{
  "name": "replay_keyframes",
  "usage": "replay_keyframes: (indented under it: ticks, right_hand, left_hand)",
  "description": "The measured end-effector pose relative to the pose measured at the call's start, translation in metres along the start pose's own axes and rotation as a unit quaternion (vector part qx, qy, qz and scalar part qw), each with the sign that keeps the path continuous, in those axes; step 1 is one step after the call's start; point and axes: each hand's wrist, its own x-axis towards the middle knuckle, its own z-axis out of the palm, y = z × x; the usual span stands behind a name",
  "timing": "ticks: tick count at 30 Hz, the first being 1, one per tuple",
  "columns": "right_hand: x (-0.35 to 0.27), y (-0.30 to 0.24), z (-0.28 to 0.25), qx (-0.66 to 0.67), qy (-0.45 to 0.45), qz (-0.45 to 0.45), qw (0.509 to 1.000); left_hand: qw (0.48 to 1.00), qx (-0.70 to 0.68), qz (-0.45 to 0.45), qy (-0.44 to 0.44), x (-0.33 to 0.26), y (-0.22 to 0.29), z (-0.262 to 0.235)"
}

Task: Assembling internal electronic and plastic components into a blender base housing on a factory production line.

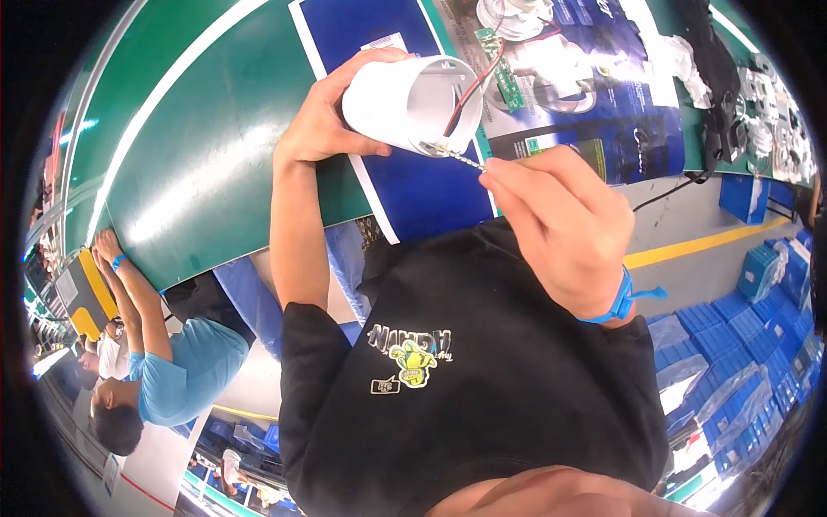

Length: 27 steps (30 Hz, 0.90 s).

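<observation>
A white cylindrical housing lies tilted in my left hand, its hollow end facing right. My left fingers wrap around its closed side. Red and black wires run out of the opening to a narrow green circuit board, which lies on a printed sheet. By the housing's lower rim, my right hand pinches the end of a thin twisted wire. The wire's other end reaches the inside edge of the opening, where a small pale part shows; its exact attachment is too small to tell.
Below the housing is a blue mat with white edges on the green table. A printed sheet and white parts lie to the right. Blue crates stand at lower right. A person in a blue shirt is at left.
</observation>
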Motion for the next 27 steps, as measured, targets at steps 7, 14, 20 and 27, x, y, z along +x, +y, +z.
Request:
replay_keyframes:
  ticks: [7, 14, 20, 27]
  right_hand:
    - [0.002, 0.020, 0.018, -0.008, -0.029, -0.008, 1.000]
    - [0.009, 0.055, 0.014, 0.276, -0.167, 0.114, 0.940]
    - [0.019, 0.049, 0.034, 0.180, -0.082, 0.135, 0.971]
    - [-0.011, 0.091, 0.027, 0.093, 0.073, 0.204, 0.972]
  left_hand:
    - [1.000, 0.015, 0.001, -0.003, 0.004, 0.003, 0.007]
    - [0.999, 0.050, 0.003, -0.002, 0.002, 0.006, 0.012]
    - [0.998, 0.067, -0.007, 0.011, 0.004, 0.008, 0.015]
    - [0.933, 0.295, 0.123, 0.166, -0.002, 0.010, 0.029]
